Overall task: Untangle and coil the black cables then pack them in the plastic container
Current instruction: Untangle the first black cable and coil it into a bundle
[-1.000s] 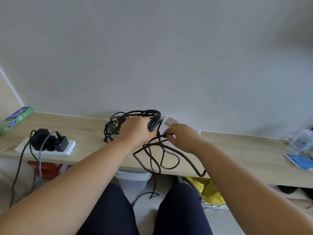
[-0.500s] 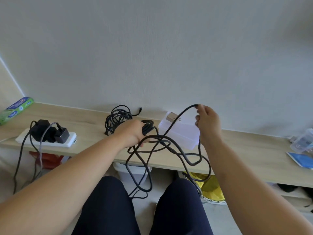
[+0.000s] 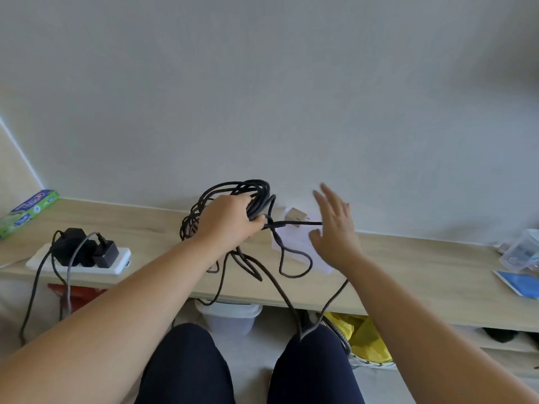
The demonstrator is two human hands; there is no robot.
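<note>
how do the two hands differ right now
The left hand is curled round the coiled black cable bundle; the right hand is open and spread, gripping nothing. The left hand is beside the plastic container; the right hand is in front of it. Both are above the wooden shelf.

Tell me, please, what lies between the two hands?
Head view: a black cable strand runs from the left hand toward the open right hand, passing a beige plug and the plastic container.

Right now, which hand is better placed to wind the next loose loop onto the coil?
Right, probably. The left hand grips the black cable coil and is occupied; the right hand is open, fingers spread, at the loose strand leading out of the coil.
</note>
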